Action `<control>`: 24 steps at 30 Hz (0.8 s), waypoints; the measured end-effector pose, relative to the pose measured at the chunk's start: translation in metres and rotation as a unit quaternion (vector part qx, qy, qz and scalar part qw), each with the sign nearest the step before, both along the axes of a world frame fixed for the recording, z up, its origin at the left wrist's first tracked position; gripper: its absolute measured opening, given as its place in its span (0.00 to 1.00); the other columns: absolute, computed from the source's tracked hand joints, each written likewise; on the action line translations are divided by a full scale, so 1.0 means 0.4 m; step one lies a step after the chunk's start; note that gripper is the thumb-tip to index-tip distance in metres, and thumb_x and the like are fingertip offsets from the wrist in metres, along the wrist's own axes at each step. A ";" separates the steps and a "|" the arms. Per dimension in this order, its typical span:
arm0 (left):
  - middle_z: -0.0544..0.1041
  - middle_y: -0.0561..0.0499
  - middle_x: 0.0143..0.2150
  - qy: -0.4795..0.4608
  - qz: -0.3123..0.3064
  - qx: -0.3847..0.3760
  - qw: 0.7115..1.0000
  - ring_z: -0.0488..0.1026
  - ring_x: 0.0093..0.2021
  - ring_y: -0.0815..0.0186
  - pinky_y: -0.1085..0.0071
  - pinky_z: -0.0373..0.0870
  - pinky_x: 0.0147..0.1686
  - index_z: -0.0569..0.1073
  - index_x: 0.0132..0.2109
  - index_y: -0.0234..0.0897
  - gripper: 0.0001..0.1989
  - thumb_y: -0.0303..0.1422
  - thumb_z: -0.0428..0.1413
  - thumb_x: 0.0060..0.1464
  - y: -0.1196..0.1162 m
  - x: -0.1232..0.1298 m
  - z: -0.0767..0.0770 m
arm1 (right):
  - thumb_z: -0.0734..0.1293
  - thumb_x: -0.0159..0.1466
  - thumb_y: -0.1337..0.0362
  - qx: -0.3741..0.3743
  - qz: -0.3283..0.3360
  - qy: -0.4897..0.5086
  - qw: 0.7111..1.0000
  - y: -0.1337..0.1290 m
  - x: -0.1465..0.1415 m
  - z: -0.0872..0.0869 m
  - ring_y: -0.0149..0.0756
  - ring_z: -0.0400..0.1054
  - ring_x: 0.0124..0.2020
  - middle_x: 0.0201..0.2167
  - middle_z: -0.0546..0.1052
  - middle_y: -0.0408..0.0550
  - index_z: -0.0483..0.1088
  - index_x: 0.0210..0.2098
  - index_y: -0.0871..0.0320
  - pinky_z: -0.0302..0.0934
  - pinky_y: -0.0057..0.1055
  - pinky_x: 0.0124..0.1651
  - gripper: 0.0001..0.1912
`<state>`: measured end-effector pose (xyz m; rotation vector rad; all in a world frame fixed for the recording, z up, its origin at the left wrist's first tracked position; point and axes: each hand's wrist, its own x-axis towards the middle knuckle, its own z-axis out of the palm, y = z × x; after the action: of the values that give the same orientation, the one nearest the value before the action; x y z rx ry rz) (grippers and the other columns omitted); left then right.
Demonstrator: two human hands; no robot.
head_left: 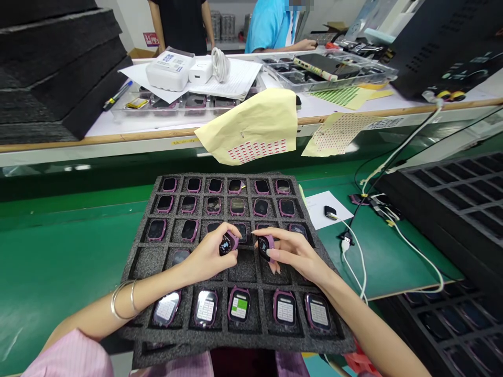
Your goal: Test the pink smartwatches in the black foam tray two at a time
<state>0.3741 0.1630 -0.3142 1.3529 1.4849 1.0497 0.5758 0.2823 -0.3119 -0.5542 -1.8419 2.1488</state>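
A dark foam tray [137,283] divided into compartments lies in front of me, holding several purple-framed watches. Above its fourth row, my left hand [214,251] pinches a purple watch [228,244] with a lit dial, between thumb and fingers. Just to the right, my right hand [293,251] holds another purple watch [264,247], its screen also lit. The two held watches are apart. Along the near row, a watch [239,306] shows a green and white screen, and the others there show white lists. Watches in the far rows have dark screens.
Black foam blocks [51,68] are stacked at the back left. A shelf [157,137] carries clear trays, papers and a white charger [201,70]. White cables [363,262] and a small black device [330,212] lie at the right, beside more foam trays [451,209]. Two people are beyond the shelf.
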 end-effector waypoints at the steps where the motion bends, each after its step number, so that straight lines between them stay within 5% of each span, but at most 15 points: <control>1: 0.69 0.54 0.35 -0.003 0.003 0.002 1.000 0.67 0.38 0.66 0.71 0.62 0.41 0.65 0.44 0.39 0.13 0.25 0.52 0.49 -0.001 0.000 0.001 | 0.69 0.63 0.63 0.000 -0.004 0.004 1.000 0.000 0.000 0.001 0.30 0.69 0.22 0.23 0.73 0.43 0.69 0.55 0.61 0.65 0.24 0.25 0.21; 9: 0.69 0.53 0.36 -0.021 0.014 -0.005 1.000 0.68 0.39 0.66 0.70 0.64 0.42 0.66 0.45 0.39 0.13 0.26 0.53 0.51 -0.006 0.002 0.002 | 0.70 0.62 0.63 -0.020 -0.004 0.008 1.000 -0.003 0.000 0.007 0.30 0.70 0.22 0.29 0.75 0.46 0.69 0.55 0.61 0.66 0.26 0.25 0.22; 14: 0.71 0.48 0.45 -0.240 -0.060 -0.096 0.964 0.71 0.42 0.64 0.66 0.69 0.40 0.60 0.56 0.39 0.29 0.30 0.60 0.48 0.001 0.001 -0.004 | 0.68 0.63 0.63 -0.079 0.021 0.029 0.996 -0.007 -0.001 0.009 0.34 0.74 0.27 0.40 0.76 0.52 0.64 0.58 0.61 0.68 0.28 0.29 0.24; 19: 0.73 0.48 0.45 -0.311 -0.003 -0.111 0.944 0.72 0.42 0.64 0.64 0.72 0.42 0.64 0.54 0.38 0.24 0.27 0.56 0.49 0.011 0.002 0.002 | 0.69 0.63 0.63 -0.074 0.000 0.008 0.997 -0.014 -0.002 0.009 0.31 0.73 0.27 0.42 0.74 0.53 0.64 0.54 0.59 0.67 0.25 0.25 0.21; 24: 0.73 0.48 0.44 -0.313 -0.017 -0.111 0.943 0.73 0.44 0.62 0.63 0.74 0.43 0.66 0.53 0.37 0.22 0.27 0.55 0.50 0.010 0.006 -0.008 | 0.69 0.62 0.63 -0.059 -0.018 -0.015 0.998 -0.018 0.000 0.001 0.33 0.74 0.27 0.40 0.76 0.53 0.63 0.55 0.61 0.67 0.25 0.24 0.23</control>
<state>0.3766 0.1669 -0.3175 0.7766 1.0537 1.1160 0.5757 0.2752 -0.3114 -0.6436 -1.7137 2.2477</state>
